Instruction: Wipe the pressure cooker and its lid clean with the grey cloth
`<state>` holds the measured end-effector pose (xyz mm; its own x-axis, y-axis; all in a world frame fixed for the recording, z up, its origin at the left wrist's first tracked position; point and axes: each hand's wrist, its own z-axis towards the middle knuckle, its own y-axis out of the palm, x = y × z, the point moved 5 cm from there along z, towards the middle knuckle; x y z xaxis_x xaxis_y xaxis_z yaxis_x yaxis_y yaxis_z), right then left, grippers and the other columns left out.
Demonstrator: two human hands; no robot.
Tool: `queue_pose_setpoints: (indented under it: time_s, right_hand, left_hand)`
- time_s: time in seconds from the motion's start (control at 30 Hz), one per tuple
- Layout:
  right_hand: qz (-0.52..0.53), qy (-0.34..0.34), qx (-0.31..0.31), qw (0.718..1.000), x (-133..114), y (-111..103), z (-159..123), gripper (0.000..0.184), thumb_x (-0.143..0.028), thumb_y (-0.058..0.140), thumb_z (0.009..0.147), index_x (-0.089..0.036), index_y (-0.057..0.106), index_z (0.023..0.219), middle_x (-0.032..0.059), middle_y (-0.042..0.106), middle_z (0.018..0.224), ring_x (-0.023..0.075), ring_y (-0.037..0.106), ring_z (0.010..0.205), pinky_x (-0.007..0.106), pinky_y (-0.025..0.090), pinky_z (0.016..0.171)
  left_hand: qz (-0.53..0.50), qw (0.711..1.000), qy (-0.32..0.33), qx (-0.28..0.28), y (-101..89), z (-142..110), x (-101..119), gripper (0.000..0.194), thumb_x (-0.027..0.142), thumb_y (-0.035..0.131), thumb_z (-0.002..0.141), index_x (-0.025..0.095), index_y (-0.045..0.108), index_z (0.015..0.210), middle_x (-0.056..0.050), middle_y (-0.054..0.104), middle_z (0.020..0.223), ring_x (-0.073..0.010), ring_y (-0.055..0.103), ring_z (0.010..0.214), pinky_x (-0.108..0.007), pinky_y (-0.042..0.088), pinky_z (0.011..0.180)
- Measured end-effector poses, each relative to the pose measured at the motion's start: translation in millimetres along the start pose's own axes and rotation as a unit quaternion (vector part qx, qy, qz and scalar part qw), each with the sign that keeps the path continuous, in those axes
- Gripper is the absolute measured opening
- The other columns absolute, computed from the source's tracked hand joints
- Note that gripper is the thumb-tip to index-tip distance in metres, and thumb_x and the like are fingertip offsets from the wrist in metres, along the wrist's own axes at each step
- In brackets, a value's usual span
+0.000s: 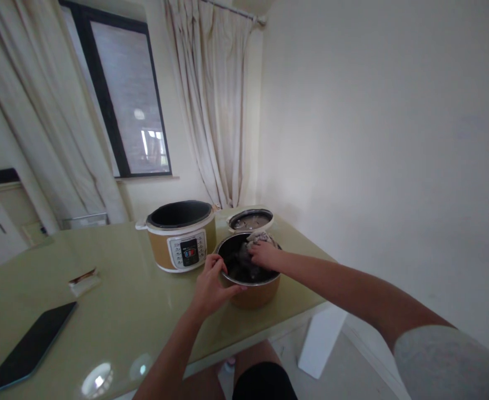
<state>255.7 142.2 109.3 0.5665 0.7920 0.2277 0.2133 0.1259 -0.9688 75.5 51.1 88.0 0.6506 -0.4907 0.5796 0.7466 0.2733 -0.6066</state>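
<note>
Left hand (214, 283) gripping pot (256, 297) at near-left side; right hand (264, 254), arm (344, 288) outstretched, clutching cloth (262, 238) inside.

The cloth (259, 238) and right hand (265, 255) hide part of the pot (256, 295). Lettering on the panel (189, 251) is too small to read. The right edge cuts off the sleeve (447, 361).

Before me spreads the glossy pale-green table (123, 319) — on it stand the cooker (160, 250), the round pot (255, 296) nearer me, a white-rimmed lid (250, 221) behind that — and, leftward, a small packet (85, 283) and a flat dark slab (31, 344).
</note>
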Motion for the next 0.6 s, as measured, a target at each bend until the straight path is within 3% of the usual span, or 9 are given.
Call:
queue_pose_setpoints:
  time_s: [0.13,0.2,0.3,0.37,0.43,0.5,0.6]
  right_hand:
    - [-0.008,-0.174,-0.013,0.985,-6.5,-7.5,26.8,0.023,-0.017,0.06,0.096,-0.028,0.079,0.104,0.0055,0.067,0.14,0.0242,0.05,0.137,0.036,0.038,0.113]
    - [-0.01,-0.206,-0.013,0.979,-4.6,-11.9,31.7,0.022,-0.02,0.06,0.097,-0.03,0.078,0.105,0.0029,0.065,0.143,0.0221,0.048,0.14,0.036,0.036,0.115]
    - [-0.025,-0.133,0.01,0.991,4.5,-13.5,26.6,0.021,-0.017,0.064,0.092,-0.026,0.078,0.104,0.009,0.067,0.14,0.028,0.053,0.134,0.047,0.038,0.113]
    - [0.001,-0.049,0.006,0.999,10.9,-13.6,17.9,0.017,-0.018,0.07,0.087,-0.021,0.079,0.101,0.013,0.073,0.125,0.0317,0.06,0.124,0.052,0.041,0.109]
    - [0.07,0.02,-0.019,0.997,16.7,-17.8,7.9,0.016,-0.029,0.075,0.087,-0.018,0.08,0.098,0.0132,0.077,0.108,0.0313,0.067,0.109,0.049,0.047,0.102]
    - [0.152,0.058,-0.027,0.986,24.4,-31.9,-2.7,0.033,-0.045,0.066,0.097,-0.016,0.08,0.106,0.0117,0.079,0.105,0.0272,0.071,0.1,0.04,0.053,0.094]
    - [0.271,0.09,0.029,0.958,45.4,-67.1,-24.6,0.059,-0.061,0.043,0.107,-0.014,0.076,0.119,0.011,0.079,0.113,0.0232,0.073,0.098,0.033,0.056,0.088]
  left_hand:
    - [0.011,1.0,-0.002,-0.006,-1.7,2.4,1.7,0.049,0.053,0.088,0.071,0.024,0.051,0.086,-0.004,0.055,0.119,-0.0242,0.067,0.102,-0.038,0.055,0.086]
    - [0.015,1.0,0.006,-0.007,-4.3,2.2,1.4,0.045,0.052,0.085,0.074,0.024,0.051,0.086,-0.004,0.055,0.117,-0.0227,0.067,0.099,-0.036,0.055,0.084]
    - [0.031,0.999,0.016,0.001,-11.1,2.1,-2.1,0.043,0.053,0.083,0.076,0.024,0.052,0.086,-0.003,0.055,0.113,-0.0221,0.066,0.095,-0.037,0.055,0.083]
    - [0.041,0.999,0.018,-0.001,-14.6,3.3,-6.3,0.043,0.054,0.082,0.076,0.024,0.053,0.087,-0.003,0.055,0.112,-0.0223,0.066,0.093,-0.038,0.055,0.083]
    - [0.038,0.999,0.022,-0.011,-15.6,5.6,-11.4,0.043,0.053,0.083,0.076,0.024,0.054,0.087,-0.003,0.056,0.112,-0.0225,0.066,0.092,-0.039,0.055,0.084]
    - [0.015,0.999,0.027,-0.018,-16.2,8.8,-17.9,0.043,0.052,0.085,0.075,0.023,0.055,0.086,-0.004,0.057,0.113,-0.0232,0.065,0.096,-0.039,0.056,0.085]
    - [-0.042,0.998,0.039,-0.028,-19.3,14.7,-31.2,0.044,0.048,0.09,0.07,0.022,0.057,0.084,-0.006,0.058,0.117,-0.0252,0.064,0.107,-0.04,0.056,0.092]
